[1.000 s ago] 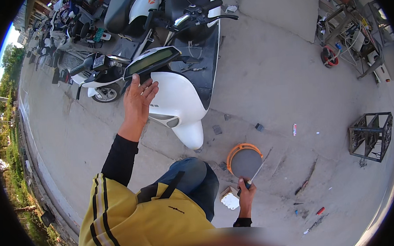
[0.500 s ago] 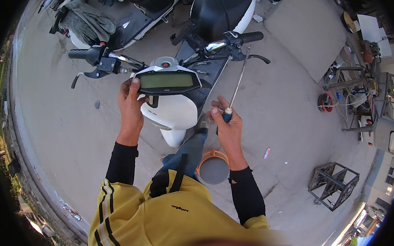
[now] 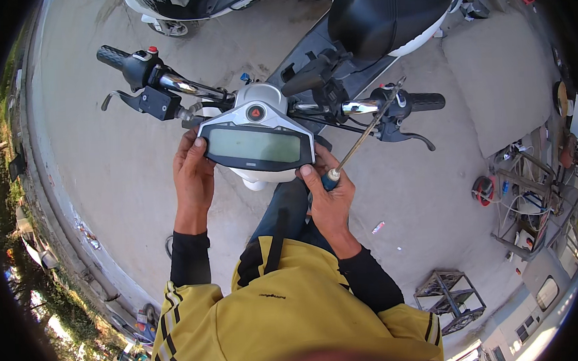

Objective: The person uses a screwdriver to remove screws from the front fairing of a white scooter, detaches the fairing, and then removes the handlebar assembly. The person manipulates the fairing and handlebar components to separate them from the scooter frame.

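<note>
In front of me is the display panel point(image 3: 254, 146) of a white scooter, a wide grey screen in a black and silver frame. My left hand point(image 3: 193, 166) grips its left end, thumb on the front edge and fingers behind. At the right end, my right hand point(image 3: 329, 191) has its thumb on the lower corner. That same hand keeps a long screwdriver point(image 3: 360, 141) with a blue handle in its palm, the shaft slanting up to the right toward the right brake lever point(image 3: 414, 138). The left handlebar grip point(image 3: 114, 57) lies beyond my left hand.
The scooter's black seat point(image 3: 395, 15) extends away at the upper right. A second scooter point(image 3: 208, 3) stands at the top. To the right are a flat grey sheet point(image 3: 496, 84), a cluttered metal stand point(image 3: 532, 200) and a rusty metal frame point(image 3: 451, 297) on the concrete floor.
My right hand has moved to the display panel's right corner, still carrying the screwdriver. The panel and handlebars appear larger and nearer, and the view has shifted.
</note>
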The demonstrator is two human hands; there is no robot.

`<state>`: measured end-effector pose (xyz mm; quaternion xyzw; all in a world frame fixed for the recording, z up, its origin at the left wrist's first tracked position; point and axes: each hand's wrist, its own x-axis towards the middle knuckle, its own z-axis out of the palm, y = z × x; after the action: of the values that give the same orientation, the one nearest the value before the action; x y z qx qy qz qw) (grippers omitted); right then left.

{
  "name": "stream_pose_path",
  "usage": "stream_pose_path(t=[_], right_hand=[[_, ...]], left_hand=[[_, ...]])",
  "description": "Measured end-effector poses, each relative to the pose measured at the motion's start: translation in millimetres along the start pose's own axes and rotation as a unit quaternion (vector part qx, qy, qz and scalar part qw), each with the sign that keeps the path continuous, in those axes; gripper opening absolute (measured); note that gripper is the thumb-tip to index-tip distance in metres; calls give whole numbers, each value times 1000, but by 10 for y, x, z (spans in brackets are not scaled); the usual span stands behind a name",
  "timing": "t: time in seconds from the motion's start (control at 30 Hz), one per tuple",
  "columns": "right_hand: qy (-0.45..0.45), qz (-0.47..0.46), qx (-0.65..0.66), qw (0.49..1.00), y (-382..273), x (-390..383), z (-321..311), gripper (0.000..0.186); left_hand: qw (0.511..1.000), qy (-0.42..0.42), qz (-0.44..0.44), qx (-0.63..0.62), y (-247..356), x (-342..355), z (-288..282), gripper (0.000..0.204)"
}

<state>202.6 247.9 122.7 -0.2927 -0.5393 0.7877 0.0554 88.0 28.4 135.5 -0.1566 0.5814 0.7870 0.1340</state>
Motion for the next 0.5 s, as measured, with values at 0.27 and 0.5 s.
stream_pose_path(t=[0.27, 0.5], right_hand=[[-60, 55, -18, 997, -23, 198, -188, 37], [-126, 45, -6, 991, -61, 254, -314, 51]], left_hand=[[1000, 10, 13, 1, -16, -56, 12, 45], [1000, 25, 15, 2, -48, 10, 3, 47]])
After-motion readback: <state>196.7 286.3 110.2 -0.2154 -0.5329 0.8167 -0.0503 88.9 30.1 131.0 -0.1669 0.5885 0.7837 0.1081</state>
